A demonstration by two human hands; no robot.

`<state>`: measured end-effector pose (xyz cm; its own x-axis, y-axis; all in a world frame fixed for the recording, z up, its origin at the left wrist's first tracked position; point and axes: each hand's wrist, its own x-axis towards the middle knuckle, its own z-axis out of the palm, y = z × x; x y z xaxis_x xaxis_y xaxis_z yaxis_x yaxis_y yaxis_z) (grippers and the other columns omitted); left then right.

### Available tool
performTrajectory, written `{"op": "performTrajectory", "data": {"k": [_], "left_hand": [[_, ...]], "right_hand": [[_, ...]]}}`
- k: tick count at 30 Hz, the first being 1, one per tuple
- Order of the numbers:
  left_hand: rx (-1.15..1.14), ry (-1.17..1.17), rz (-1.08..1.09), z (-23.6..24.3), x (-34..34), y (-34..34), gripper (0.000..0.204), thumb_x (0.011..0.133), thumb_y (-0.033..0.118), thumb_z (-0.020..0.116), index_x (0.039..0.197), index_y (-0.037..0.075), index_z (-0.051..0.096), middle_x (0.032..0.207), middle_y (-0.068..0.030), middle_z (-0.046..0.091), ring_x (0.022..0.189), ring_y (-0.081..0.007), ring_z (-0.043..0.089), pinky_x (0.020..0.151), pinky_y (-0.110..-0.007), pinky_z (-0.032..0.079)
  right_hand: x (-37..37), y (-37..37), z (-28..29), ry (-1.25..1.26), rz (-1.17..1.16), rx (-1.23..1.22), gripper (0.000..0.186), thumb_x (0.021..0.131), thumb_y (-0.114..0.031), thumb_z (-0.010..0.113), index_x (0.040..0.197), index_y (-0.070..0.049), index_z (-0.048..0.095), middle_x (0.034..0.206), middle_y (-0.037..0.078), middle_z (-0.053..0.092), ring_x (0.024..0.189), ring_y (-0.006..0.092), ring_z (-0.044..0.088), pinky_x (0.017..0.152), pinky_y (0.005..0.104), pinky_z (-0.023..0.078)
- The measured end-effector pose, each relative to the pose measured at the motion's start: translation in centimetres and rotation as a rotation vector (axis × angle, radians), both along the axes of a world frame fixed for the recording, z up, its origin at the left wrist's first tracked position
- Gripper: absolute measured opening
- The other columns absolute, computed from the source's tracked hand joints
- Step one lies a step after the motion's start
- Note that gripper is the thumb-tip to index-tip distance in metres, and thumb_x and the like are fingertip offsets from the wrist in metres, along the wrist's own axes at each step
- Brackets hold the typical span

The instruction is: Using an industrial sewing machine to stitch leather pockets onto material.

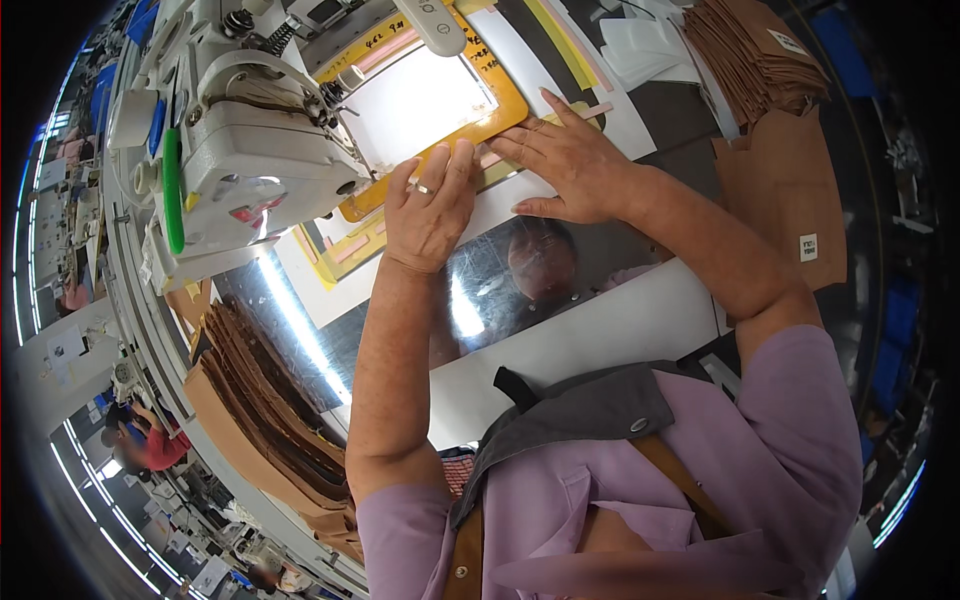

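A yellow template frame (503,110) with dark handwriting lies under the head of a white sewing machine (262,160). A bright white panel (420,108) shows inside the frame. My left hand (432,205), with a ring on one finger, rests bent fingers on the frame's near edge, close to the needle area; its thumb is hidden. To the right, my right hand (575,165) lies with its fingers spread by the frame's near right corner, the fingertips touching the edge. Below the frame lies a pale board (345,245) with yellow and pink strips.
Stacked brown pieces (265,400) lie at the lower left. More brown pieces (750,55) are piled at the far right, above a large brown panel (785,200) with a white label. White sheets (640,50) lie beside them. A shiny metal plate (500,290) fronts the machine.
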<state>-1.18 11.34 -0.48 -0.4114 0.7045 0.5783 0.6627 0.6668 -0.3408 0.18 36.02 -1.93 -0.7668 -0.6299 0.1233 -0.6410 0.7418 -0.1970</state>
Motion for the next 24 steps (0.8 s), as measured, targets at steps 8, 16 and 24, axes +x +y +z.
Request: {"op": "performTrajectory", "data": {"k": [8,16,24], "left_hand": [[-0.044,-0.140,0.212,-0.4,4.8,-5.5,0.034,0.090,0.015,0.063,0.122,0.012,0.075,0.113,0.0033,0.070,0.098,-0.0121,0.064,0.078,-0.032,0.040],[0.056,-0.165,0.343,-1.6,4.6,-7.1,0.032,0.089,0.011,0.062,0.116,0.016,0.079,0.108,0.0011,0.079,0.065,-0.0125,0.065,0.062,-0.027,0.044],[0.077,-0.202,0.387,-1.8,4.7,-6.1,0.033,0.089,0.007,0.063,0.116,0.014,0.079,0.111,-0.0028,0.079,0.062,-0.0137,0.067,0.055,-0.027,0.046]], "right_hand": [[0.0,0.1,0.0,-0.009,0.007,0.017,0.080,0.099,-0.068,0.049,0.156,-0.012,0.043,0.155,0.009,0.049,0.149,0.0222,0.041,0.130,0.0565,0.007],[0.2,-0.3,0.2,0.001,0.014,0.032,0.079,0.098,-0.069,0.049,0.157,-0.017,0.042,0.155,0.008,0.049,0.149,0.0239,0.040,0.130,0.0584,0.007],[0.0,-0.2,-0.1,0.007,-0.013,0.025,0.084,0.096,-0.070,0.050,0.156,-0.012,0.044,0.154,0.012,0.050,0.147,0.0335,0.043,0.129,0.0596,0.006]]}}
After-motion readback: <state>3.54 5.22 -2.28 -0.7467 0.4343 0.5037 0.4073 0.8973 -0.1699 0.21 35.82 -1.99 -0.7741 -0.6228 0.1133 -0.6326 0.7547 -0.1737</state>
